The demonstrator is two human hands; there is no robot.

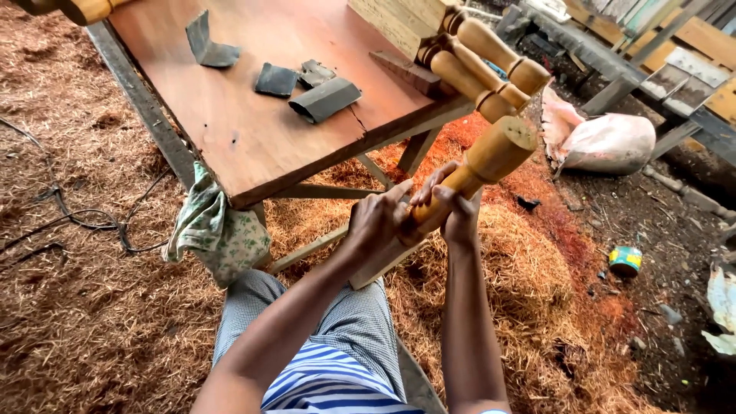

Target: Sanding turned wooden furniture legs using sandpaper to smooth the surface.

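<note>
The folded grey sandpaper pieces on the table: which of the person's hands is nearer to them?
Left. The left hand grips the turned wooden leg just below the sandpaper pieces; the right hand grips farther right.

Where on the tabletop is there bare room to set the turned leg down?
Free: the near corner of the table, between the sandpaper pieces and the cloth hanging off the edge; also the strip between the far scrap and those pieces. Crowded: the right end, under stacked legs. Both hands hold a leg.
</note>
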